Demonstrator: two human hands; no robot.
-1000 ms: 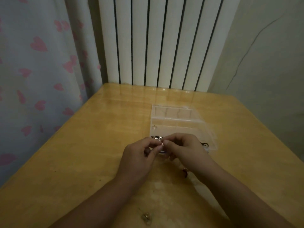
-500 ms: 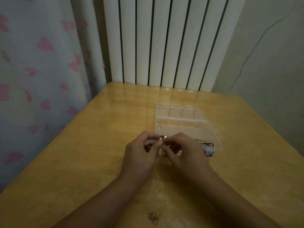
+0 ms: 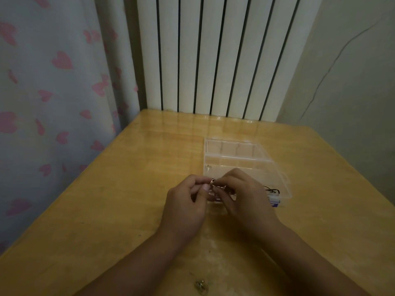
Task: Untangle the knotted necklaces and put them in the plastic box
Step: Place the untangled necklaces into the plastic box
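Your left hand [image 3: 183,207] and right hand [image 3: 245,199] both pinch the necklace [image 3: 217,185]. The open box [image 3: 239,159] sits at 12 o'clock, just past your fingers.

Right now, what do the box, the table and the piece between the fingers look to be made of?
Box: clear hard plastic, glossy; the table shows through its walls. Table: wood or wood veneer, honey-toned, varnished; it mirrors the radiator. Piece between both hands: probably metal, rose-gold tint, small glints; too small to be sure.
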